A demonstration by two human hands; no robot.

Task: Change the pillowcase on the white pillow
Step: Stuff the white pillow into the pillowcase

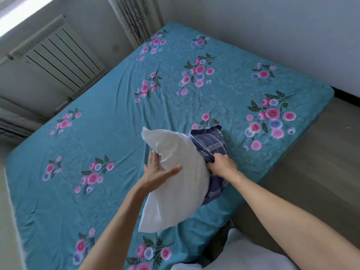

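The pillow (175, 178) was light and soft, I judged, and would sag wherever I held it, so a flat palm on its broad face seemed the better hold. It stood tilted on the bed (97, 133), one corner up at eleven o'clock, another down at seven. My left hand (158, 172) lay open, fingers straight, pressed to its side at nine o'clock. The case (209, 143) was limp cloth, bunched at two o'clock from the pillow, touching it. My right hand (221, 165) gripped a fold of it, fingers curled tight.
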